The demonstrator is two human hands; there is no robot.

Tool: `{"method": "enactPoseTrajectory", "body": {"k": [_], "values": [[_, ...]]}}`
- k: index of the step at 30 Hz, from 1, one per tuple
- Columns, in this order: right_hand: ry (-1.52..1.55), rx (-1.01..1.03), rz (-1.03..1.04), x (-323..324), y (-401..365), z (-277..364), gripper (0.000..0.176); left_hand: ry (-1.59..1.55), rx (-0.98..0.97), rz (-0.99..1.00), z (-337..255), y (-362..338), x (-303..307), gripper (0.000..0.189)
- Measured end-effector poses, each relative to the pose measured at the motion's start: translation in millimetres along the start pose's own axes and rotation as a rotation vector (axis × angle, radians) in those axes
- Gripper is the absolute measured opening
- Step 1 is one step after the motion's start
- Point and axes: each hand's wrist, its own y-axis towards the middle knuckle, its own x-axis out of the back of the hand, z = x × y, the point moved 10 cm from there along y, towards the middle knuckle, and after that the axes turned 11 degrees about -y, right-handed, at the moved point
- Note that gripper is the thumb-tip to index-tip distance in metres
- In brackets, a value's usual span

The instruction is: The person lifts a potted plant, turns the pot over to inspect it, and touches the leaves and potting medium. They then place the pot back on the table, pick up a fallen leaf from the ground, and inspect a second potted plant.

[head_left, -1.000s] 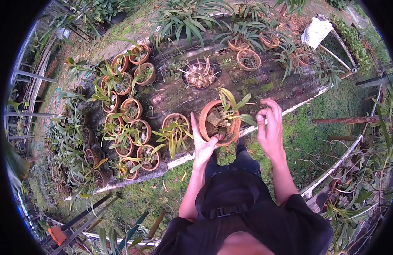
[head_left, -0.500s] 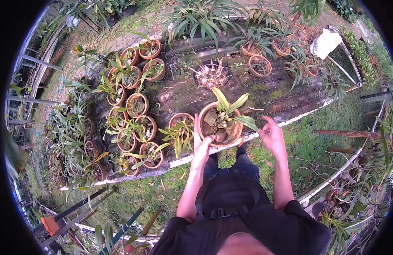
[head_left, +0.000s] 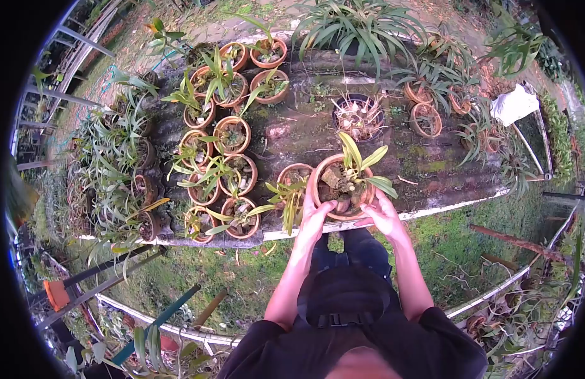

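Note:
A round terracotta pot (head_left: 313,184) is held between my two hands over the front edge of the table. It contains a small plant (head_left: 354,153) with a few broad yellow-green leaves, set among brown chunks and stones. My left hand (head_left: 314,218) grips the pot's near left side, its thumb over the rim. On the near right side, my right hand (head_left: 383,216) holds the same pot, thumb also at the rim; its other fingers are partly hidden by the pot. Just left of it stands another potted plant (head_left: 292,196) with drooping yellowish leaves.
Several terracotta pots (head_left: 240,218) with plants stand in rows on the left of the weathered corrugated table (head_left: 286,136). A dark pot of pale dry stems (head_left: 359,118) sits beyond my hands. Spiky plants (head_left: 362,28) line the back; a white bag (head_left: 515,105) lies far right.
My right hand has come in from beside the leaves and taken hold of the pot's right side. My left hand keeps its grip. The whole view has shifted.

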Motion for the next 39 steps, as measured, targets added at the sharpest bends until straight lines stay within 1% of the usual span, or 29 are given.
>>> {"method": "enactPoseTrajectory", "body": {"k": [1,2,4,5,8,9,10,11,12,14,15,16,18,19,20,21,22,24,25,26,28,29,30,32,33,34,36,37,39], "values": [[-0.031,0.006,-0.029,1,9,-3,0.066,0.005,-0.035,0.053,-6,5,-4,0.082],[-0.062,0.011,-0.058,1,16,0,0.066,0.021,-0.056,0.059,-10,10,-4,0.082],[0.061,0.008,-0.021,-3,33,4,0.069,0.054,-0.092,0.068,-18,20,-4,0.083],[0.107,0.022,-0.007,-8,40,16,0.068,0.009,-0.076,0.055,-21,26,-5,0.082],[0.177,0.082,0.029,-16,68,42,0.066,0.126,-0.079,-0.023,-35,51,-1,0.073],[0.203,0.067,0.075,-19,82,42,0.064,0.181,-0.151,-0.029,-49,57,-6,0.069],[0.233,0.054,0.119,-22,97,43,0.062,0.150,-0.142,-0.027,-57,61,-9,0.068],[0.286,0.107,0.152,-26,105,56,0.062,0.119,-0.126,-0.023,-68,64,-13,0.067],[0.266,0.090,0.143,-26,123,51,0.062,0.084,-0.106,-0.019,-77,64,-16,0.066],[0.242,0.139,0.138,-27,153,56,0.064,0.189,-0.090,-0.040,-98,68,-3,0.062],[0.214,0.105,0.088,-26,170,55,0.068,0.163,-0.155,-0.089,-107,68,10,0.059],[0.218,0.127,0.102,-29,184,62,0.072,0.137,-0.221,-0.137,-116,67,23,0.057],[0.170,0.062,0.094,-36,220,54,0.076,0.266,-0.364,-0.308,-137,52,44,0.046],[0.114,0.049,0.120,-41,233,55,0.080,0.247,-0.467,-0.391,-137,44,75,0.030],[0.116,0.025,0.079,-44,247,48,0.082,0.224,-0.514,-0.496,-136,33,101,0.017],[0.084,-0.002,0.059,-48,259,39,0.077,0.212,-0.530,-0.631,-136,18,115,0.012],[0.052,-0.031,0.043,-52,270,28,0.073,0.214,-0.563,-0.715,-136,4,128,0.013],[0.003,-0.083,0.020,-58,287,11,0.077,0.160,-0.606,-0.868,-123,-23,169,0.020],[-0.017,-0.114,0.002,-59,298,-2,0.079,0.190,-0.658,-0.942,-119,-37,183,0.028],[-0.031,-0.132,-0.015,-58,309,-17,0.081,0.152,-0.622,-1.024,-114,-52,191,0.034],[-0.001,-0.150,-0.028,-57,321,-39,0.076,0.205,-0.677,-1.190,-93,-83,239,0.038],[-0.024,-0.134,-0.033,-54,332,-53,0.071,0.196,-0.763,-1.261,-91,-93,238,0.039],[-0.041,-0.157,-0.058,-53,333,-56,0.066,0.237,-0.734,-1.337,-86,-105,247,0.038],[-0.041,-0.165,-0.075,-51,335,-59,0.067,0.317,-0.666,-1.485,-64,-133,272,0.037],[-0.051,-0.152,-0.067,-49,336,-60,0.067,0.430,-0.721,-1.519,-60,-141,278,0.027],[-0.005,-0.165,-0.072,-48,337,-63,0.071,0.317,-0.645,-1.577,-40,-148,300,0.028],[-0.007,-0.181,-0.070,-47,336,-67,0.072,0.089,-0.491,-1.669,-15,-152,318,0.038],[0.000,-0.162,-0.063,-49,334,-66,0.072,-0.025,-0.384,-1.559,9,-146,347,0.051],[0.018,-0.121,-0.056,-51,328,-60,0.072,-0.161,-0.344,-1.242,7,-121,349,0.056]]}}
